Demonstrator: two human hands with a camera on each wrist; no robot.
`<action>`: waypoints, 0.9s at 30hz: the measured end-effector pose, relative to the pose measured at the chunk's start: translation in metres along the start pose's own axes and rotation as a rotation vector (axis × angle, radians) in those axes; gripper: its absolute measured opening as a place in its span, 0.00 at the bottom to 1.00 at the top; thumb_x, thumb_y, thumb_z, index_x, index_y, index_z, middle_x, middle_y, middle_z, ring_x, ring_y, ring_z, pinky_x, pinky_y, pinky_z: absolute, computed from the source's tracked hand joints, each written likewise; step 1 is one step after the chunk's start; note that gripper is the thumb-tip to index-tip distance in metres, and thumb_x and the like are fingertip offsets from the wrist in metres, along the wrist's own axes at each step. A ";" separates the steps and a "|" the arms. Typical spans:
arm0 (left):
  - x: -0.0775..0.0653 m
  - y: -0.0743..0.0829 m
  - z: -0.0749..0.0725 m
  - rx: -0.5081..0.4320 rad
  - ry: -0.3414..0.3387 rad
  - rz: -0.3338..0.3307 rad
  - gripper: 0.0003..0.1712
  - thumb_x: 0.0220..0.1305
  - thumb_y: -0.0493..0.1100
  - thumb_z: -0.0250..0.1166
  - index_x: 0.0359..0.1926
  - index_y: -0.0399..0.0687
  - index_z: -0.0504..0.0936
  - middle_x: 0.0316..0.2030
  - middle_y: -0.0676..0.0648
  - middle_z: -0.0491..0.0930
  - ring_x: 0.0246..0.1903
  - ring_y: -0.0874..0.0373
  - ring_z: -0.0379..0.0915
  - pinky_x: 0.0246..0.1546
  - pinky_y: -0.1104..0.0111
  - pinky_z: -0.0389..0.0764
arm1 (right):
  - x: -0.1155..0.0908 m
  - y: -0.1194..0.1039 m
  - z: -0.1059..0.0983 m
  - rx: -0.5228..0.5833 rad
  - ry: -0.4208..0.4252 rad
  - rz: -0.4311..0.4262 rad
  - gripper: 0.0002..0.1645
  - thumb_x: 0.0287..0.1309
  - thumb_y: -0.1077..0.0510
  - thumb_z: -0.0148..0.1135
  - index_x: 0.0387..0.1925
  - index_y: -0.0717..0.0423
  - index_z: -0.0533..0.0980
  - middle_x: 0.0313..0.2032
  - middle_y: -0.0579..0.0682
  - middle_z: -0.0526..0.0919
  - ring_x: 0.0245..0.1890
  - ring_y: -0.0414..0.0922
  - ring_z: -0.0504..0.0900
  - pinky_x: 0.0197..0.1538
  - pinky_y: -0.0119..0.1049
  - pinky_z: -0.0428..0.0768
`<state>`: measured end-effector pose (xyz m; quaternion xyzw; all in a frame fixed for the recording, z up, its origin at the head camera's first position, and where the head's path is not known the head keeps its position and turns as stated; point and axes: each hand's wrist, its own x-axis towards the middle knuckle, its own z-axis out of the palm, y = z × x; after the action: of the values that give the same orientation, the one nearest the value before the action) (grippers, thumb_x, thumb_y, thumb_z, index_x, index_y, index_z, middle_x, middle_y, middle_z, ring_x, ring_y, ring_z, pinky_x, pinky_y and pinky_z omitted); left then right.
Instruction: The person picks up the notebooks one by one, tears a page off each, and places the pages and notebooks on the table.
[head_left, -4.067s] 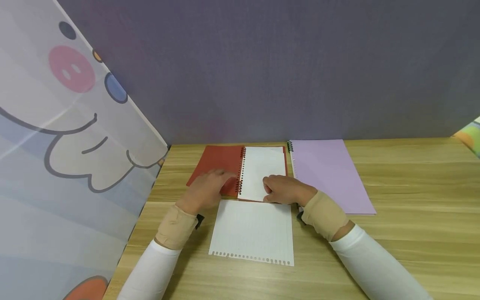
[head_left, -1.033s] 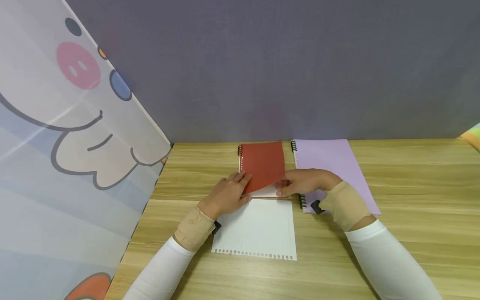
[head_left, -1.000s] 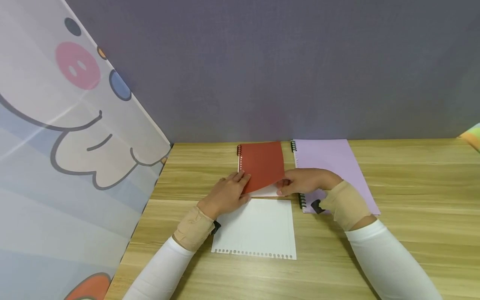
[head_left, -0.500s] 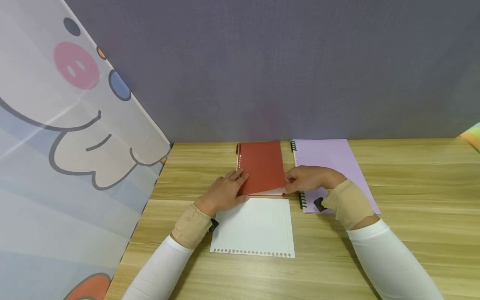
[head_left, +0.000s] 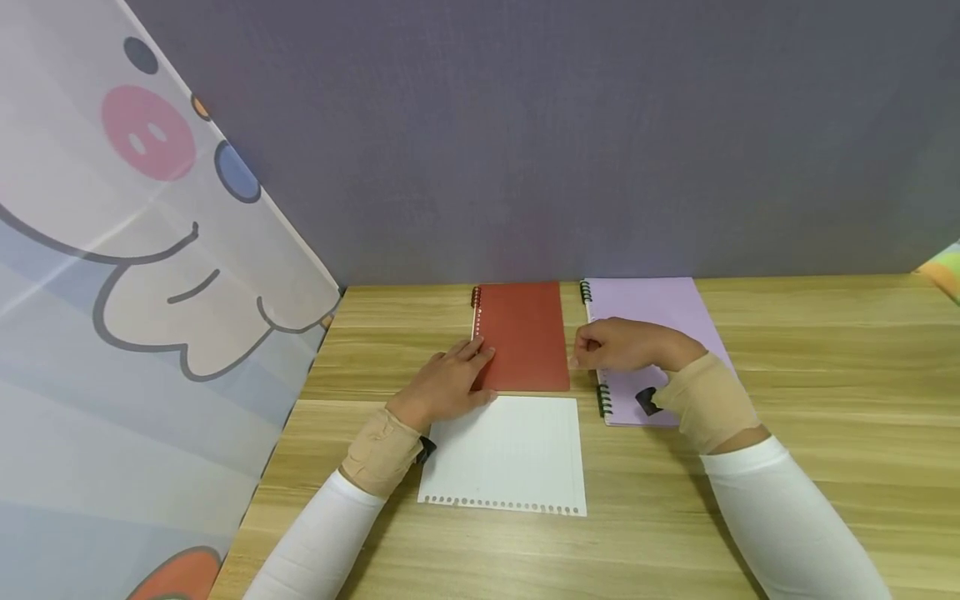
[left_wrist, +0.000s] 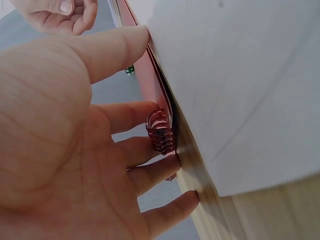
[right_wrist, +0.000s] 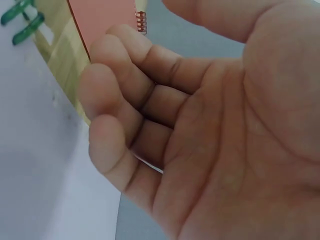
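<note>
A red spiral notebook (head_left: 525,333) lies closed at the back of the table. My left hand (head_left: 446,387) rests on its lower left corner, fingers spread and fairly straight. In the left wrist view the fingers reach round the notebook's dark red coil (left_wrist: 160,132), the thumb at the bottom edge. My right hand (head_left: 626,343) hovers over the left side of a purple spiral notebook (head_left: 645,296), just right of the red cover. Its fingers (right_wrist: 107,140) are loosely bent with nothing between them.
A loose lined sheet (head_left: 506,454), its punched holes facing me, lies right in front of the red notebook. A grey wall panel (head_left: 525,150) borders the wooden table (head_left: 840,375) at the back. A cartoon-printed panel (head_left: 172,250) stands on the left.
The red cover has come down from open to flat over the white pages. My right hand has let go of its edge and drawn slightly up and right; my left hand stays on the coil side.
</note>
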<state>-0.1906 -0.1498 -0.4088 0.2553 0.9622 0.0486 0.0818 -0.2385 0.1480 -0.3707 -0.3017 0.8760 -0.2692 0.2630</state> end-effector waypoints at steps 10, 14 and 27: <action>-0.003 0.001 -0.001 -0.025 -0.011 0.010 0.41 0.62 0.62 0.53 0.69 0.48 0.55 0.69 0.42 0.47 0.68 0.47 0.41 0.58 0.49 0.53 | -0.012 0.003 0.001 0.006 0.055 -0.001 0.14 0.60 0.46 0.53 0.36 0.52 0.72 0.30 0.47 0.72 0.29 0.44 0.67 0.31 0.37 0.67; -0.003 0.001 -0.002 -0.017 -0.016 0.007 0.41 0.62 0.62 0.52 0.69 0.47 0.55 0.69 0.42 0.46 0.68 0.47 0.41 0.58 0.49 0.53 | -0.020 0.013 0.003 -0.003 0.117 0.000 0.12 0.60 0.47 0.54 0.35 0.51 0.72 0.30 0.47 0.74 0.30 0.44 0.68 0.32 0.38 0.67; -0.007 -0.001 -0.004 -0.001 -0.020 0.010 0.41 0.61 0.62 0.52 0.68 0.45 0.56 0.69 0.42 0.48 0.67 0.46 0.43 0.58 0.49 0.53 | -0.065 0.061 0.017 -0.090 0.370 -0.002 0.07 0.58 0.53 0.57 0.33 0.51 0.70 0.30 0.46 0.70 0.32 0.44 0.68 0.36 0.37 0.68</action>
<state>-0.1863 -0.1544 -0.4043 0.2607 0.9599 0.0470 0.0913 -0.2068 0.2273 -0.4021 -0.2593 0.9203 -0.2809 0.0832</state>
